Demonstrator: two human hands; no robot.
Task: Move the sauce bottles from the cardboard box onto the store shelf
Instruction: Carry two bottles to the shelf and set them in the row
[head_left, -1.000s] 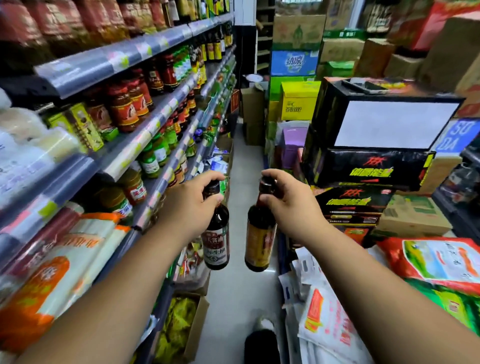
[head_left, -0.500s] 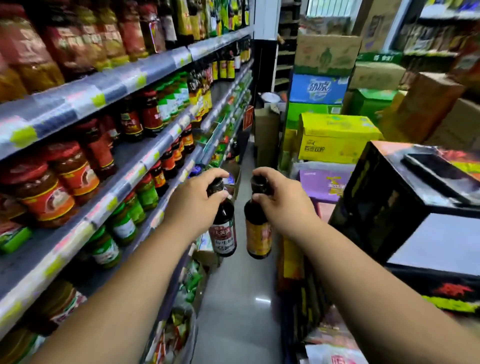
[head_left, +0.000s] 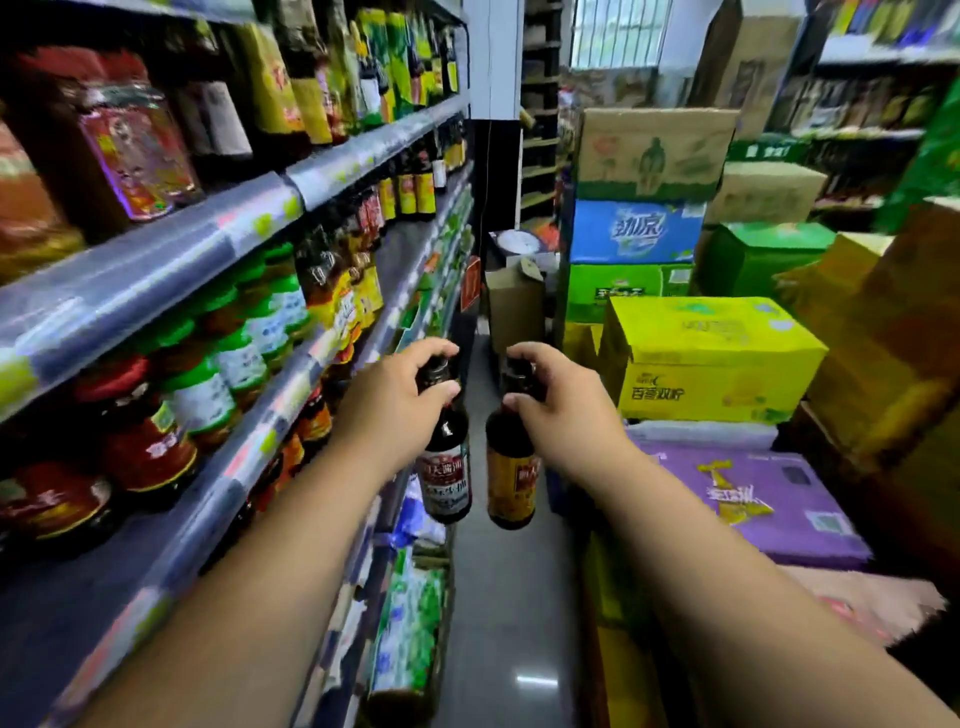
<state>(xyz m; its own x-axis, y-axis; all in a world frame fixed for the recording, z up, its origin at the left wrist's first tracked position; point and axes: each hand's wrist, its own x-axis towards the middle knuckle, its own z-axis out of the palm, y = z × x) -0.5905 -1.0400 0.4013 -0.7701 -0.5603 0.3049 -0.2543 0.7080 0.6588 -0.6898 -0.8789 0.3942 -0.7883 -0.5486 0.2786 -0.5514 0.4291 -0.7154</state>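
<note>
Left hand (head_left: 387, 410) and right hand (head_left: 563, 410) each grip a bottle (head_left: 445, 467) (head_left: 511, 480) by the neck, hanging upright, probably so both bases drop straight onto the shelf (head_left: 249, 452).

Counts:
- Hands: 2, left hand (head_left: 395, 400) and right hand (head_left: 566, 410).
- Held sauce bottles: 2, one per hand. Red-label bottle (head_left: 445, 470) at frame centre, yellow-label bottle (head_left: 511, 470) just right of it.
- Cartons, right half: 1 brown carton (head_left: 654, 145), 1 blue carton (head_left: 636, 231), 1 yellow carton (head_left: 711, 358), 1 purple carton (head_left: 753, 499).
- Green: 2, lower green carton (head_left: 623, 291) and right green carton (head_left: 763, 257).
- Store shelf (head_left: 156, 270), left: jars too blurred to count.
</note>
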